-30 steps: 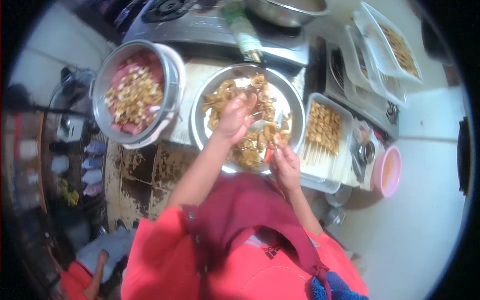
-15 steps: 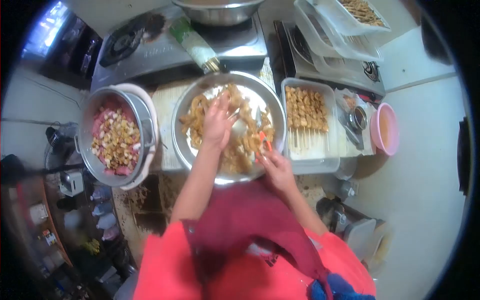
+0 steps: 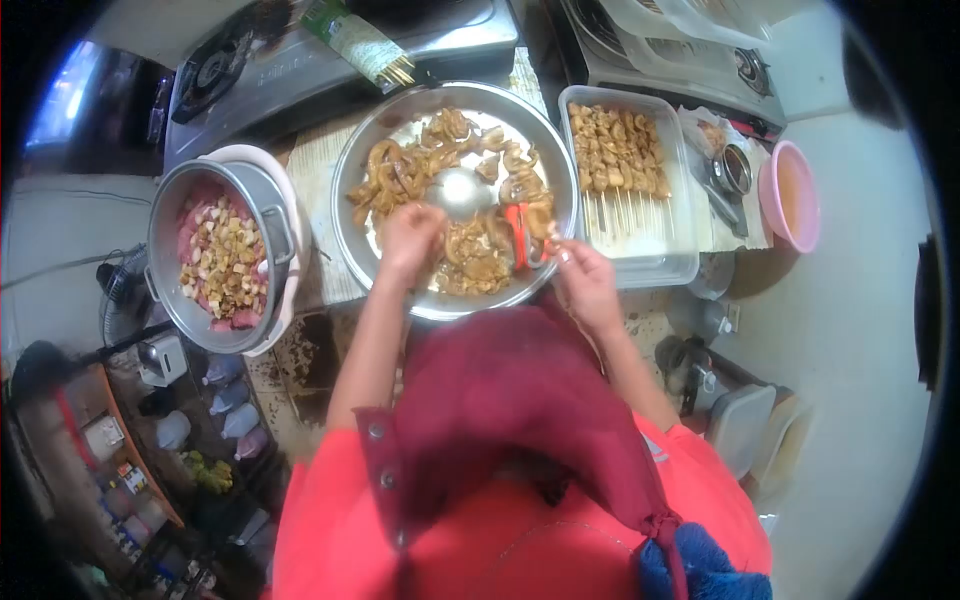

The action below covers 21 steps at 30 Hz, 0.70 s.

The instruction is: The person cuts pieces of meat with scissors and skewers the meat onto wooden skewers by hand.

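Observation:
A wide steel bowl (image 3: 352, 262) holds strips and pieces of brown marinated meat (image 3: 398, 168), with an upturned round metal dome (image 3: 462, 192) at its middle. My left hand (image 3: 410, 240) is over the near left part of the bowl, its fingers curled together; what they hold, if anything, is hidden. Scissors with orange-red handles (image 3: 518, 236) lie on the meat at the bowl's right side. Just right of them, at the rim, my right hand (image 3: 588, 280) has its fingertips pinched together; whatever is between them is too small to name.
On the left, a steel pot (image 3: 166, 300) holds pink meat and diced pieces. To the right, a clear plastic tray (image 3: 640, 270) bears several meat skewers (image 3: 618, 150). Beyond are a pink bowl (image 3: 790, 195), a small dark-filled cup (image 3: 736, 168) and a gas stove (image 3: 330, 95) with a skewer packet (image 3: 358, 42).
My left hand has drawn back from the far meat toward the bowl's near left. My right hand has left the scissors and moved right to the rim. The view has tilted downward.

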### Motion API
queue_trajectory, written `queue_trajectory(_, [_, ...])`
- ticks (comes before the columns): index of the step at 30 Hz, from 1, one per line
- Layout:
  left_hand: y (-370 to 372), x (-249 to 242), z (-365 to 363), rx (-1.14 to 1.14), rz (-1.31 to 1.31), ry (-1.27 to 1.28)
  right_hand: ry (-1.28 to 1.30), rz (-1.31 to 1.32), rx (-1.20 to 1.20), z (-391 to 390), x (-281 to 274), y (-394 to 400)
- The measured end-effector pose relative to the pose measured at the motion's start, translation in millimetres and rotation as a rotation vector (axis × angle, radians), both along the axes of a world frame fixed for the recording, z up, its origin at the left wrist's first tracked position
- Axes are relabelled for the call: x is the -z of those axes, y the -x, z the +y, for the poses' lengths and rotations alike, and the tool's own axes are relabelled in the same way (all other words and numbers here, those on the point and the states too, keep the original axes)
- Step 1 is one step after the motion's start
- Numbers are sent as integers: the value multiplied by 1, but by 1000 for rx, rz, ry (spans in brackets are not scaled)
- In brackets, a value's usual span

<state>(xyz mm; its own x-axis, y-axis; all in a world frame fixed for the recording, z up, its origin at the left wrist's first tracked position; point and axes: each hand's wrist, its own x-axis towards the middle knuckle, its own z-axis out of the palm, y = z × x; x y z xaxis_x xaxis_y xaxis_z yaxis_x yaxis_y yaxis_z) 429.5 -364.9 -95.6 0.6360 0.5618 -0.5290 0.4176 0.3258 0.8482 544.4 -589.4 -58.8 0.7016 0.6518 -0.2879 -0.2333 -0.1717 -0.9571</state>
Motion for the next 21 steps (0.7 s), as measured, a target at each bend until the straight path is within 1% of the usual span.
queue_trajectory(1, [9,6,-4,188,122,-110,4,14,31,-1,-2,-4])
queue_trajectory(3, [23,17,-17,576,203,-345,-5,49,99,-3,-5,-11])
queue_trajectory(4, [32,22,-26,648,166,-516,-8,74,114,-4,-6,-12])
queue_trajectory(5, [37,28,-25,708,149,-561,-11,99,129,-6,-8,-14])
queue_trajectory(7, [39,20,-21,826,111,-654,-2,152,118,-8,-11,-17])
queue_trajectory(8, [39,16,-19,823,125,-584,-1,140,112,-9,-10,-15])
queue_trajectory(11, [46,30,-7,879,248,-666,-11,100,77,-6,-8,-15])
queue_trajectory(12, [46,19,-5,876,273,-736,-15,93,60,-7,-7,-14])
queue_trajectory(15, [49,24,10,712,358,-827,-36,54,35,-9,-2,-12])
queue_trajectory(18, [46,13,12,544,272,-962,-26,-9,44,-10,6,-13])
queue_trajectory(21, [27,9,-4,519,51,-843,22,49,38,-14,2,-15])
